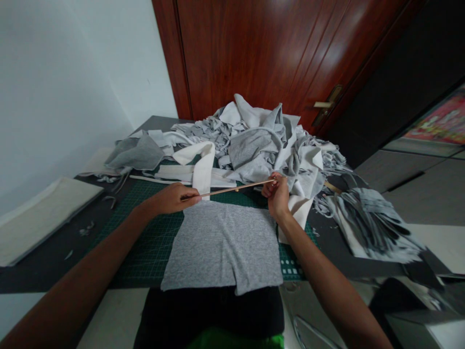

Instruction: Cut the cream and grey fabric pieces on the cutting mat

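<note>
A grey knit fabric piece (223, 252) lies flat on a green cutting mat (152, 242), its near edge hanging over the table. A thin wooden ruler (236, 188) runs across the fabric's far edge. My left hand (174, 198) pinches the ruler's left end, fingers closed. My right hand (278, 194) grips the right end, fingers curled around it.
A big heap of grey and white fabric scraps (254, 140) fills the table's far side before a brown door (276, 53). Cut grey strips (374, 223) are stacked at right. A pale board (39, 218) lies at left by the white wall.
</note>
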Demonstrator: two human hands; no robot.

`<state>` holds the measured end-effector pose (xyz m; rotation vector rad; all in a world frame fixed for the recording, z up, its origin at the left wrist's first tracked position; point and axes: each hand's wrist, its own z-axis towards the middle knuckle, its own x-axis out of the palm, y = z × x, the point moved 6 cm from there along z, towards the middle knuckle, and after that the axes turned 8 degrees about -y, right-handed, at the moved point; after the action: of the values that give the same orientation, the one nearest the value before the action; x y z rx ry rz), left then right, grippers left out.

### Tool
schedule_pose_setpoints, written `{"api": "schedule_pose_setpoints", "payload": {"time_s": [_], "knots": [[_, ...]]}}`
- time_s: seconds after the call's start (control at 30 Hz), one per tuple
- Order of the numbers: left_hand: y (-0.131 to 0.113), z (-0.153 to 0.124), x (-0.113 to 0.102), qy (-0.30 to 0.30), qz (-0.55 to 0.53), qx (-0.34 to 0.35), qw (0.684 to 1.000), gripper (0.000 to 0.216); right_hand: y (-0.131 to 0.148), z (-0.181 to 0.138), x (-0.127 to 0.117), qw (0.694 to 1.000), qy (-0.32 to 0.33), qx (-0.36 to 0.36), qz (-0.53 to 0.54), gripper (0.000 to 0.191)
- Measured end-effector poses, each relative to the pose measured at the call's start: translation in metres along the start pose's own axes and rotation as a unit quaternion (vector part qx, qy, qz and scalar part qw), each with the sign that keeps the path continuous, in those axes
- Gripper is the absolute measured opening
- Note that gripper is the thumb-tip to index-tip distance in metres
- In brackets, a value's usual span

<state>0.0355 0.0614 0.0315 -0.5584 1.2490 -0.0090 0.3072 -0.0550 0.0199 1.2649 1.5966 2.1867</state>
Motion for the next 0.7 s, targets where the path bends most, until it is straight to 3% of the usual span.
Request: {"api": "schedule_pose_setpoints", "payload": {"time_s": [0.47,0.7], "knots": [[-0.0014,-0.0006,-0.0015,-0.002,0.013,0.007,1.000,0.038,-0.0011,0.0002,-0.0009,1.000,0.000,-0.006,-0.022,0.022],[0.0014,-0.0017,0.0018,0.031,0.005,-0.024,0.999,0.041,-0.0058,0.0020,-0.0019,0.999,0.021,-0.015,-0.026,0.023]]}}
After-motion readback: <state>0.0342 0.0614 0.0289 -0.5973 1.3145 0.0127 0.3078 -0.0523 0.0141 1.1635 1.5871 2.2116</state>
